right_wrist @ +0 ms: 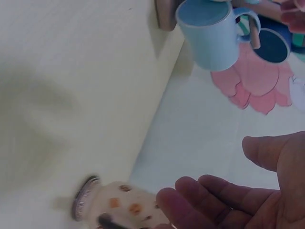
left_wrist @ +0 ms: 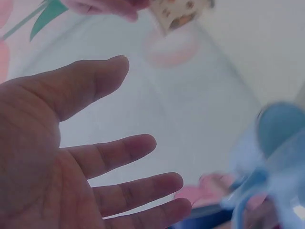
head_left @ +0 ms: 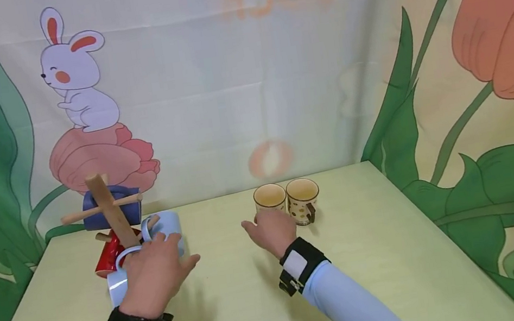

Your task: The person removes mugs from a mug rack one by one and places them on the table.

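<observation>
Above the wooden mug tree is my left hand, its fingers spread and nothing in its palm. Close by its fingers, a light blue mug hangs on the tree's right side, and another light blue mug shows lower left, partly covered by the hand. A dark blue mug and a red mug hang there too. My right hand reaches toward a cream patterned mug, hiding its lower part. Its fingers are loosely bent beside the mug, not wrapped around it.
A second cream mug with a dark brown handle stands right beside the first, near the back of the pale yellow table. A printed cloth backdrop hangs behind the table and along its sides.
</observation>
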{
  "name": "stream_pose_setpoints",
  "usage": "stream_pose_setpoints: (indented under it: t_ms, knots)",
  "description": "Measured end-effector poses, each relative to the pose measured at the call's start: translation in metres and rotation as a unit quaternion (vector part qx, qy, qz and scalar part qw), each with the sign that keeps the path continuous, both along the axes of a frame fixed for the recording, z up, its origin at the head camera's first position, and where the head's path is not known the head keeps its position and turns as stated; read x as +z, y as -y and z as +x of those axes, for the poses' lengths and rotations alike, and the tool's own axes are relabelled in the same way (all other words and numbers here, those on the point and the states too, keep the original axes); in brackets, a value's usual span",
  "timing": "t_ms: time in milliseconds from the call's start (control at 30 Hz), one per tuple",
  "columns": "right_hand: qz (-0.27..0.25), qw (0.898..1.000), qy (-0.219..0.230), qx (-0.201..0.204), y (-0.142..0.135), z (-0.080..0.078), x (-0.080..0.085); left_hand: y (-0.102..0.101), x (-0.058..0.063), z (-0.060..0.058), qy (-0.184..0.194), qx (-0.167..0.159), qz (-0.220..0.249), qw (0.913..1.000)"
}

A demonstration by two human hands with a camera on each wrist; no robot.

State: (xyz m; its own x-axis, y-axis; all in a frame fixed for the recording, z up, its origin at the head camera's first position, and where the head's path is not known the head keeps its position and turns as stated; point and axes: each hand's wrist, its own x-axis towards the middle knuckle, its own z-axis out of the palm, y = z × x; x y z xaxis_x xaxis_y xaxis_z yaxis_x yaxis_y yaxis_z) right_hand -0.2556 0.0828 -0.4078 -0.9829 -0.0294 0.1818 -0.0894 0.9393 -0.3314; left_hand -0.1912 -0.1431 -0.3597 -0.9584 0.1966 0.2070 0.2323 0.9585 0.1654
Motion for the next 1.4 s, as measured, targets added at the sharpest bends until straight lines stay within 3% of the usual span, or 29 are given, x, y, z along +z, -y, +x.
stream_pose_setpoints:
  t_ms: [167,300,600,733,933,1167,1400]
  knots:
    - [0.036,0.998,-0.018,0.038,0.023,0.003,0.023,0.024,0.024,0.002,-0.011,0.022,0.022,0.9994]
    - [0.041,0.997,-0.017,0.065,0.038,0.002,0.039,0.045,0.040,0.003,-0.051,0.040,0.057,0.9963]
    - [0.035,0.993,-0.014,0.110,0.071,-0.001,0.071,0.090,0.065,-0.006,-0.118,0.131,0.075,0.9815]
    - [0.042,0.992,-0.010,0.117,0.084,-0.002,0.081,0.107,0.066,-0.015,-0.111,0.160,0.069,0.9783]
    - [0.053,0.990,-0.011,0.128,0.108,-0.005,0.093,0.122,0.058,-0.020,-0.085,0.170,0.064,0.9797]
    - [0.061,0.986,-0.010,0.152,0.130,-0.006,0.097,0.126,0.049,-0.022,-0.064,0.158,0.069,0.9829]
    - [0.052,0.984,-0.017,0.172,0.139,-0.009,0.109,0.125,0.048,-0.025,-0.067,0.152,0.071,0.9835]
